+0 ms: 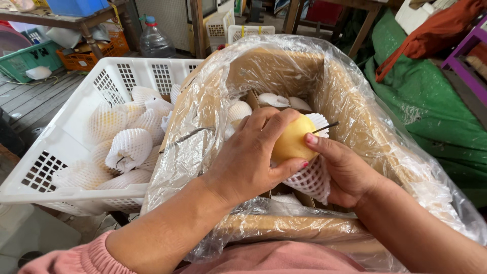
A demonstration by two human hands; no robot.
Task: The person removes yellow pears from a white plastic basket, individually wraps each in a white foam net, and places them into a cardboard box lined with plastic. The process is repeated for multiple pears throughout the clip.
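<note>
Closest to me, two bare forearms reach forward over a pink-clad lap, and the hands meet above the open cardboard box (pixel 350 127) lined with clear plastic sheeting (pixel 203 132). The left hand (pixel 248 162) wraps its curled fingers over the top and near side of a yellow pear (pixel 291 142), thumb pressed underneath; the right hand (pixel 345 170) cups a white foam net sleeve (pixel 312 180) from below, its thumb on the fruit's right flank. The pear sits between both palms, stem pointing right and slightly up, its long axis lying roughly across the body, the sleeve gathered around its lower half. Deeper in the box, wrapped fruit lies in cardboard dividers. To the left stands a white slatted crate (pixel 76 116) of sleeved pears on grey planking. Farther back are coloured baskets, a water bottle (pixel 154 43) and green tarpaulin (pixel 426 96).
</note>
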